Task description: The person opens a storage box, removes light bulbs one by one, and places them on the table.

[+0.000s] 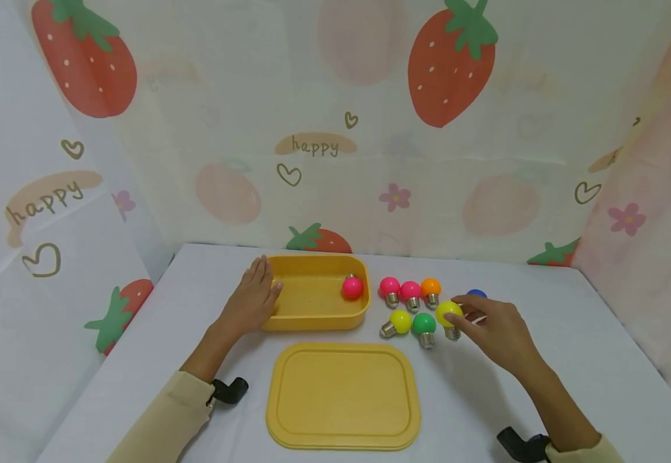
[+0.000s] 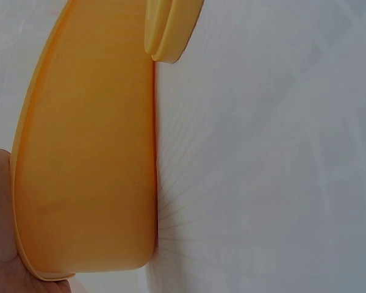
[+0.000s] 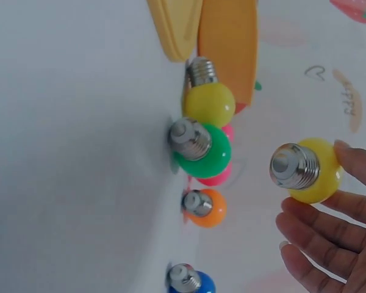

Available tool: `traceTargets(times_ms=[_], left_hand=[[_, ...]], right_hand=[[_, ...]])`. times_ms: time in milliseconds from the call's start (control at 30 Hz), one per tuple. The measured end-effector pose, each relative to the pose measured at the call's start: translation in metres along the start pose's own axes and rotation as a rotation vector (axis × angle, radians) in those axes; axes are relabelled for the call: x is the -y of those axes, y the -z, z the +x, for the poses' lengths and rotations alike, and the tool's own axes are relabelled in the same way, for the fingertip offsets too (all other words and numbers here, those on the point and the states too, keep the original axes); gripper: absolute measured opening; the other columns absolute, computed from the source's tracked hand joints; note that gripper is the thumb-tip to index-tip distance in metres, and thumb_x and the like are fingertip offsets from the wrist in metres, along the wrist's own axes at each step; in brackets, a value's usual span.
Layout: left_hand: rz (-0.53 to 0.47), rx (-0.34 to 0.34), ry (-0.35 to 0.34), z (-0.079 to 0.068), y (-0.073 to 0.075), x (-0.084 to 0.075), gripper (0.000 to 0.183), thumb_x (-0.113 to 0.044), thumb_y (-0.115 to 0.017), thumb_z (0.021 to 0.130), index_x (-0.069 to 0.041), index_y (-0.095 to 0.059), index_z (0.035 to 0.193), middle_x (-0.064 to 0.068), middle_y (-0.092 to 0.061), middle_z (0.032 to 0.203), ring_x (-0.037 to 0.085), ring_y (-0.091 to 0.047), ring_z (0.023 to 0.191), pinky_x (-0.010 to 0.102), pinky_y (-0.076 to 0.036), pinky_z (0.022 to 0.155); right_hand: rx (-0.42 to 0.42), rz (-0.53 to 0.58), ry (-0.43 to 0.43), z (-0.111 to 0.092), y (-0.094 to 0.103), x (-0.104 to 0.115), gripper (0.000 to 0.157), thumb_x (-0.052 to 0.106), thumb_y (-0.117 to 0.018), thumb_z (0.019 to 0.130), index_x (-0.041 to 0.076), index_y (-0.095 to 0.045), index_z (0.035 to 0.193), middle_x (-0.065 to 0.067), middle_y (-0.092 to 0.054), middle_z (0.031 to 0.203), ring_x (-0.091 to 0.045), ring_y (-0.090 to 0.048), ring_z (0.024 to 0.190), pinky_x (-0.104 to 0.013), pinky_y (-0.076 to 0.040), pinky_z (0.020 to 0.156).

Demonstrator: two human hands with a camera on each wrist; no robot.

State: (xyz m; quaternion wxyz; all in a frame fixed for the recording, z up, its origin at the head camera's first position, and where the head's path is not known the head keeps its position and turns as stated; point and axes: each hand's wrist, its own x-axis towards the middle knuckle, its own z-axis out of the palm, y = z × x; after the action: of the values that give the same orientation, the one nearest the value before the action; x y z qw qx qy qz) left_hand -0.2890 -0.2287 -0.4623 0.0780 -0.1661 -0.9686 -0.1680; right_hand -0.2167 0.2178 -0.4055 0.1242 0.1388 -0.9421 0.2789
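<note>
My right hand (image 1: 500,331) pinches a yellow light bulb (image 3: 320,171) by its round globe, thumb against fingers, with the metal screw base pointing away. In the right wrist view that bulb hangs above the table, apart from the others. My left hand (image 1: 251,296) rests on the left rim of the yellow plastic box (image 1: 306,323), its fingers straight. Inside the box, toward its right end, lies a pink bulb (image 1: 352,287). Right of the box lie two pink bulbs (image 1: 390,287), an orange bulb (image 1: 430,287), another yellow bulb (image 1: 401,321) and a green bulb (image 1: 424,323).
A blue bulb (image 1: 477,293) lies behind my right hand, partly hidden by it. The flat yellow lid (image 1: 343,395) lies on the white table (image 1: 225,424) in front of the box. Strawberry-printed cloth (image 1: 242,116) hangs behind and along both sides.
</note>
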Motion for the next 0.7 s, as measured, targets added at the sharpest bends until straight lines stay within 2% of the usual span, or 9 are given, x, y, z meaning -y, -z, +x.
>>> traceTargets(times_ms=[700], left_hand=[[-0.004,-0.005,0.007,0.001,-0.004,0.003,0.067,-0.032,-0.031,0.112,0.018,-0.016,0.153,0.032,-0.009,0.164,0.043,-0.007,0.154,0.055,-0.011,0.123]], right_hand=[[0.075,-0.03,-0.097,0.005,-0.022,-0.031,0.037,0.03,-0.077,0.092,0.001,-0.073,0.115,-0.01,-0.075,0.093,-0.025,-0.07,0.082,-0.03,-0.056,0.059]])
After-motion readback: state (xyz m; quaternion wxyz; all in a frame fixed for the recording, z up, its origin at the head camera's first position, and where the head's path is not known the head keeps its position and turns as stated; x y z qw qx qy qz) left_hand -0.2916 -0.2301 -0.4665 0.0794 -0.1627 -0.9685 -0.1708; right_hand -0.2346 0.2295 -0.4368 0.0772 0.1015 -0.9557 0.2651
